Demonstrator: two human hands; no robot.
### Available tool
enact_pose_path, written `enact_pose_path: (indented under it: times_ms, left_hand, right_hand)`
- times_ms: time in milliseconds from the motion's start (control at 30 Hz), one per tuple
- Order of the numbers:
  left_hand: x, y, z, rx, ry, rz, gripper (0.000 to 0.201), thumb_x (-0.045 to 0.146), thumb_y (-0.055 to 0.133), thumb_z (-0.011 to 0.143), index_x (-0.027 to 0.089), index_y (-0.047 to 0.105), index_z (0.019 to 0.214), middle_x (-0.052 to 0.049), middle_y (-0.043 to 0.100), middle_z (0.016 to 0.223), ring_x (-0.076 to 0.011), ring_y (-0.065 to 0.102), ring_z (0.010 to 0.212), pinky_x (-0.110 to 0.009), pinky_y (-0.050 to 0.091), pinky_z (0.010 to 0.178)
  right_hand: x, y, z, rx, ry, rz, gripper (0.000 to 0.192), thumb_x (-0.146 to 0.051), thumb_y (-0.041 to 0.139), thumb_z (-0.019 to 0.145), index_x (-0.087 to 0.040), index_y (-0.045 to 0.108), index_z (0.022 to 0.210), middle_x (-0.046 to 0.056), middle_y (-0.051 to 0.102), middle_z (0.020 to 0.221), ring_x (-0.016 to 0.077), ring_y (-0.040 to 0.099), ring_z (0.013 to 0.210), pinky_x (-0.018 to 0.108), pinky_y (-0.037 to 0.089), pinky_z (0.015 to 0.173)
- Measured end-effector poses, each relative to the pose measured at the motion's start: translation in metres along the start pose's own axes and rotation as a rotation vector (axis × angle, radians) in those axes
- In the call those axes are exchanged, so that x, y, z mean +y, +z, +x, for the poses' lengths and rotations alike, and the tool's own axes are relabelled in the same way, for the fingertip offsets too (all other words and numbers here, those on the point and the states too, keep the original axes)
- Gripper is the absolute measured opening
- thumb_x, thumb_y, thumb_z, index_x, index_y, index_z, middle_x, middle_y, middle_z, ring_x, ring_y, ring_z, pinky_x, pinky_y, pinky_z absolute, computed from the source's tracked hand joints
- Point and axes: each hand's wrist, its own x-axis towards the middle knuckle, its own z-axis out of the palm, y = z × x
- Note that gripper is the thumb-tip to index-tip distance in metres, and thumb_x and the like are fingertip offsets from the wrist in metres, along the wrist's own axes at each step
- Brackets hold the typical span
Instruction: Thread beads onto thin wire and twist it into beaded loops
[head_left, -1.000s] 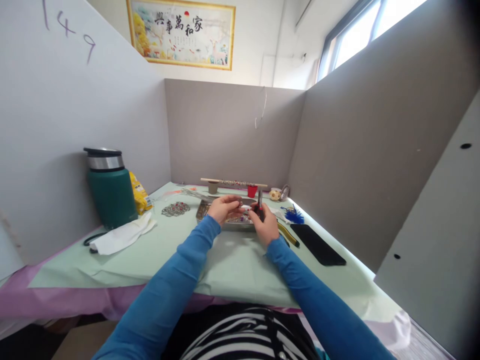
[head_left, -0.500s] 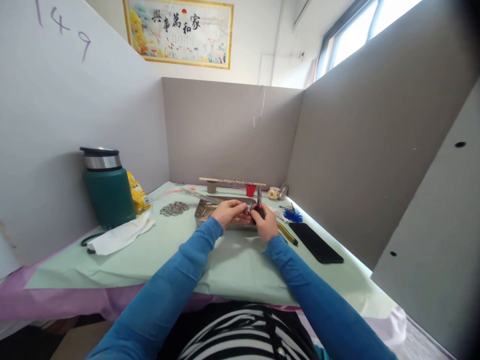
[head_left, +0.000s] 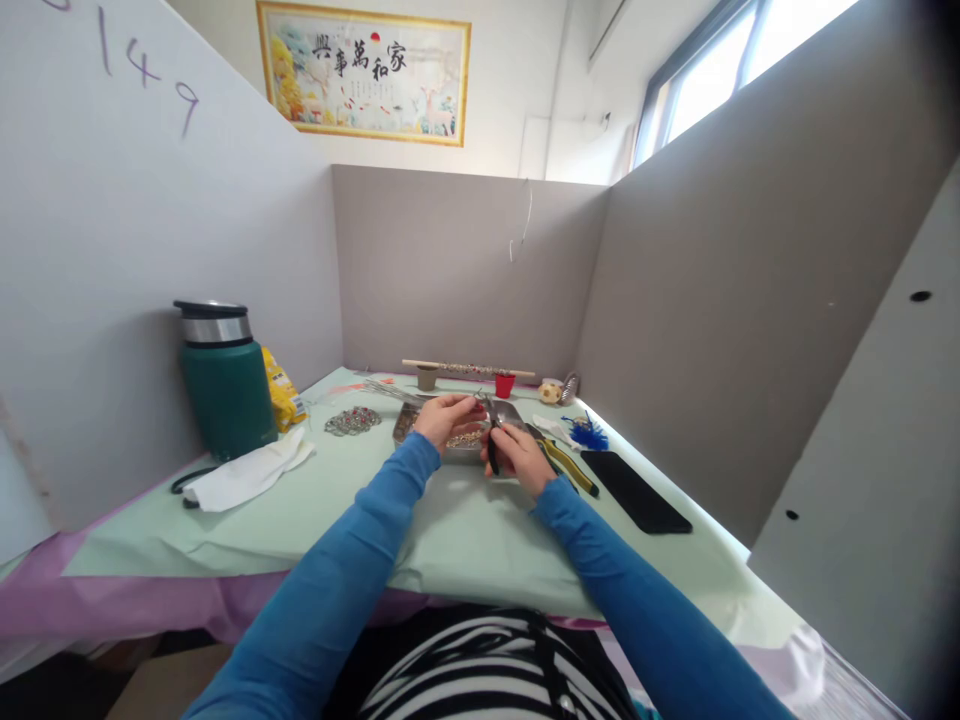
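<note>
My left hand (head_left: pixel 448 418) is closed in a pinch above a metal tray (head_left: pixel 405 440). A small reddish bit shows at its fingertips, too small to name. My right hand (head_left: pixel 521 458) is wrapped round dark-handled pliers (head_left: pixel 493 450), whose jaws point up toward the left fingertips. Whether the jaws touch the small piece I cannot tell. Small gold-coloured beads (head_left: pixel 466 440) lie in the tray below the hands. Thin straight wires (head_left: pixel 390 391) rest across the tray's far left side. Yellow-handled pliers (head_left: pixel 574 468) lie just right of my right hand.
A heap of beaded chain (head_left: pixel 352 421) lies left of the tray. Behind, a stick (head_left: pixel 465 368) wound with beads spans a grey cup (head_left: pixel 427 378) and a red cup (head_left: pixel 505 385). A green bottle (head_left: pixel 229 395) and white tissue (head_left: pixel 251 475) stand left; a black phone (head_left: pixel 636 490) lies right.
The pliers in my right hand have swung from upright to tilted left, their jaws now near the left fingertips. My hands have parted slightly, and the view has shifted a little.
</note>
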Motion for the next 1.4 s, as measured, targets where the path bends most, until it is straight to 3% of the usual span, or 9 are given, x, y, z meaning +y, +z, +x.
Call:
enact_pose_path:
  times_ms: [100,267,400,600,833,1000,1133,1400]
  left_hand:
    - [-0.001,0.001,0.0,0.043,0.038,0.035,0.017,0.02,0.07,0.067,0.009,0.063,0.078,-0.007,0.067,0.073,-0.0153,0.065,0.067,-0.026,0.053,0.062]
    - [-0.005,0.003,0.004,0.07,0.113,0.198,0.019,0.024,0.072,0.063,0.01,0.064,0.073,-0.006,0.067,0.065,-0.0164,0.064,0.064,-0.028,0.053,0.061]
    - [-0.009,0.005,0.005,0.084,0.193,0.284,0.016,0.024,0.07,0.064,0.011,0.064,0.07,-0.005,0.066,0.063,-0.0158,0.064,0.062,-0.028,0.053,0.062]
    - [-0.014,0.006,0.007,0.152,0.289,0.353,0.017,0.027,0.068,0.066,0.011,0.064,0.07,-0.004,0.065,0.061,-0.0142,0.062,0.057,-0.029,0.054,0.061]
    - [-0.013,0.009,0.003,0.148,0.182,0.23,0.019,0.024,0.07,0.064,0.01,0.06,0.071,-0.004,0.064,0.063,-0.0136,0.062,0.058,-0.028,0.054,0.06]
    - [-0.01,0.012,-0.001,0.101,0.226,0.243,0.026,0.023,0.07,0.065,0.013,0.062,0.088,-0.003,0.065,0.066,-0.0142,0.063,0.059,-0.027,0.054,0.057]
    - [-0.011,0.013,0.0,0.113,0.226,0.206,0.024,0.023,0.068,0.066,0.011,0.066,0.086,-0.005,0.067,0.07,-0.0149,0.063,0.061,-0.029,0.055,0.061]
    - [-0.016,0.014,0.003,0.182,0.215,0.176,0.031,0.023,0.07,0.064,0.011,0.069,0.092,-0.007,0.069,0.074,-0.0151,0.064,0.062,-0.03,0.055,0.063]
  right_hand:
    - [0.002,0.001,0.0,-0.063,0.009,0.004,0.031,-0.047,0.046,0.081,-0.017,0.055,0.082,0.001,0.061,0.064,0.0122,0.056,0.045,0.023,0.038,0.043]
    - [0.004,0.0,0.001,-0.057,0.029,-0.013,0.031,-0.045,0.045,0.082,-0.016,0.054,0.081,0.001,0.061,0.063,0.011,0.056,0.042,0.02,0.032,0.037]
    - [0.004,0.001,0.002,-0.061,0.077,0.026,0.031,-0.046,0.045,0.081,-0.016,0.054,0.085,0.003,0.063,0.068,0.0148,0.061,0.049,0.018,0.027,0.032]
    - [0.004,0.001,0.005,-0.113,0.113,0.178,0.031,-0.044,0.047,0.08,-0.016,0.056,0.09,0.008,0.068,0.079,0.0201,0.066,0.065,0.021,0.036,0.035]
    - [0.002,0.002,0.003,-0.173,0.146,0.227,0.031,-0.043,0.048,0.08,-0.016,0.057,0.094,0.009,0.067,0.081,0.0202,0.065,0.069,0.02,0.038,0.036]
    - [0.0,0.002,0.002,-0.145,0.144,0.152,0.028,-0.041,0.049,0.08,-0.017,0.057,0.09,0.007,0.066,0.074,0.0193,0.064,0.061,0.019,0.03,0.031]
    - [0.002,0.002,0.003,-0.163,0.138,0.161,0.03,-0.045,0.046,0.081,-0.017,0.056,0.089,0.006,0.065,0.073,0.0194,0.064,0.061,0.019,0.028,0.031]
    - [0.001,0.008,0.002,0.004,0.066,0.02,0.029,-0.045,0.044,0.082,-0.019,0.056,0.083,0.003,0.065,0.067,0.0158,0.059,0.05,0.02,0.026,0.034]
